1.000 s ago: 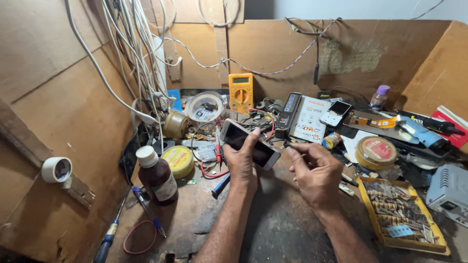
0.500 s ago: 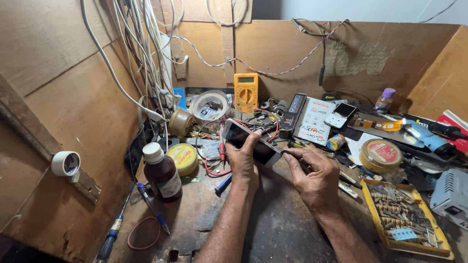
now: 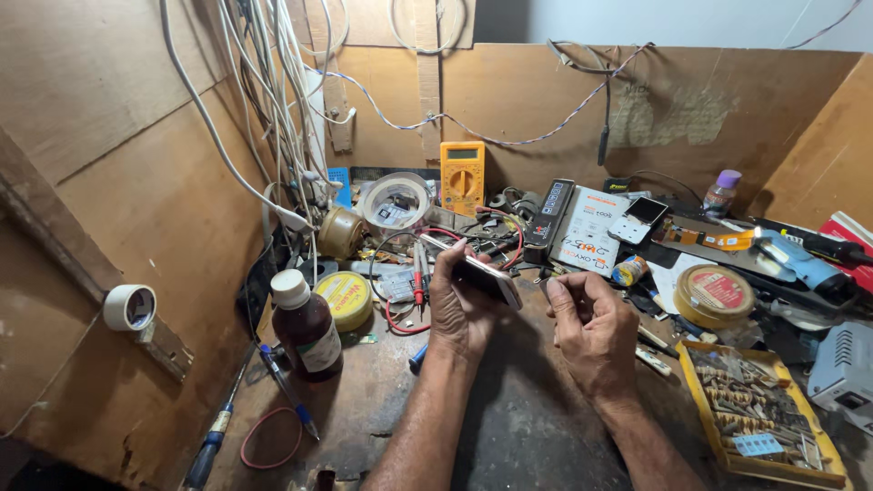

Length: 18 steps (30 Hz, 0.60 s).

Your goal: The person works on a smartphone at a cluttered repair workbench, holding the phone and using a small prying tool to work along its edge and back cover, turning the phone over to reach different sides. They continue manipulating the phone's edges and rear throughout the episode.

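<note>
I see my left hand clasping the slim dark, pale-edged phone, long axis running up-left to down-right, its lower end toward my loosely curled, apparently empty right hand.

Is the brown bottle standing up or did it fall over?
Standing up. The brown bottle sits upright on the workbench, its white cap on top, beside the yellow tin, apart from the left hand.

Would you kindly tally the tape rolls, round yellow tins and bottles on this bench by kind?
Tape rolls: 2, one clear, one white on the left ledge
Round yellow tins: 2
Bottles: 2, brown, small purple-capped
Total: 6
</note>
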Each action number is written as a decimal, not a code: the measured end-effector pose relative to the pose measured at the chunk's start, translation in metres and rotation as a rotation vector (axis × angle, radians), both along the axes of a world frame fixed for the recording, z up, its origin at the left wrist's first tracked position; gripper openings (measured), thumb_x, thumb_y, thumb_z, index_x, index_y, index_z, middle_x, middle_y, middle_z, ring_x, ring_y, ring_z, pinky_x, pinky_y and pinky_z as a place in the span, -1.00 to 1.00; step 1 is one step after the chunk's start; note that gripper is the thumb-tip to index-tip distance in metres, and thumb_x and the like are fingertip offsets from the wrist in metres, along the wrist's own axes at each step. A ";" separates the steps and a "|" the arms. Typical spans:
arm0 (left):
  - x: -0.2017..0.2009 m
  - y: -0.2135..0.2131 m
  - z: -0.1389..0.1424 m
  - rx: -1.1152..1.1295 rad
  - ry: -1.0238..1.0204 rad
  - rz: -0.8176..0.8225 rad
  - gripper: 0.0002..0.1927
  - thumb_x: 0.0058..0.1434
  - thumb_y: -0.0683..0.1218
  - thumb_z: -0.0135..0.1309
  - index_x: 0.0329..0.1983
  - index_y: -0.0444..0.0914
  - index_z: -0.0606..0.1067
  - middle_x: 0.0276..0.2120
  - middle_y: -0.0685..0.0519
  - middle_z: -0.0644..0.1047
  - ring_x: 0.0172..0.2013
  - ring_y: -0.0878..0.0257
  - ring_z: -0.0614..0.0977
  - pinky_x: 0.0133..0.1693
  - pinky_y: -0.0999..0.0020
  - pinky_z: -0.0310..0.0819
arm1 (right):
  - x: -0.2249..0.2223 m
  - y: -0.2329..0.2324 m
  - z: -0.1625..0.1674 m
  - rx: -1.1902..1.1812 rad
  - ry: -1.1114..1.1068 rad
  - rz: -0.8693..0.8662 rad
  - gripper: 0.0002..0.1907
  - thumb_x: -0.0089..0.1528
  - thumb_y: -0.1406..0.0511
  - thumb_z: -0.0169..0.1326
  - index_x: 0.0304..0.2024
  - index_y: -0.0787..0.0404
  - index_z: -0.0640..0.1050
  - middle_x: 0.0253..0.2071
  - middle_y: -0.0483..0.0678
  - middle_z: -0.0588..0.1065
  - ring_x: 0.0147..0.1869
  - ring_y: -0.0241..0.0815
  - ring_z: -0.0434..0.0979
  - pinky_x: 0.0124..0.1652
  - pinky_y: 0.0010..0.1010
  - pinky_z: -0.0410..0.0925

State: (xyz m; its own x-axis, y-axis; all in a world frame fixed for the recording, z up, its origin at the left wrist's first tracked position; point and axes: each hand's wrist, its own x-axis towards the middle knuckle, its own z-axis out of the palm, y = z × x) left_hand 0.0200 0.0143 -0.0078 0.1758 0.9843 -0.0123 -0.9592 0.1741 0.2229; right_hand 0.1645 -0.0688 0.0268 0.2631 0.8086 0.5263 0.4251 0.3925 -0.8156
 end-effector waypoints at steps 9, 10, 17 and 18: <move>0.003 0.001 0.005 0.077 -0.012 -0.150 -0.29 0.41 0.24 -0.18 0.20 -0.53 0.33 -0.02 -0.28 0.53 -0.03 -0.08 0.64 0.01 0.05 0.54 | 0.001 0.001 -0.002 0.083 -0.078 -0.069 -0.83 0.32 0.28 0.16 -0.25 0.30 0.59 -0.46 -0.14 0.57 -0.42 -0.44 0.54 -0.42 -0.55 0.38; 0.005 0.001 0.006 0.071 -0.009 -0.153 -0.24 0.44 0.25 -0.29 0.27 -0.56 0.26 0.07 -0.32 0.53 0.06 -0.12 0.64 0.07 0.01 0.51 | 0.001 0.001 -0.002 0.076 -0.060 -0.080 -0.83 0.32 0.28 0.16 -0.25 0.30 0.58 -0.47 -0.13 0.57 -0.43 -0.44 0.53 -0.42 -0.54 0.37; 0.006 0.013 -0.013 0.111 0.336 0.082 -0.42 0.45 0.14 -0.38 0.25 -0.37 0.34 0.02 -0.19 0.59 0.00 -0.01 0.65 0.03 0.09 0.60 | 0.001 0.000 -0.004 0.039 0.081 -0.066 -0.81 0.35 0.28 0.14 -0.24 0.31 0.57 -0.50 -0.14 0.50 -0.54 -0.44 0.38 -0.53 -0.55 0.25; 0.006 0.017 -0.018 0.114 0.340 0.108 -0.48 0.47 0.10 -0.31 0.23 -0.39 0.36 -0.01 -0.17 0.59 -0.02 0.02 0.65 0.02 0.10 0.60 | 0.001 0.000 -0.004 0.050 0.086 -0.036 -0.82 0.35 0.28 0.14 -0.24 0.30 0.57 -0.50 -0.15 0.50 -0.54 -0.46 0.38 -0.53 -0.57 0.25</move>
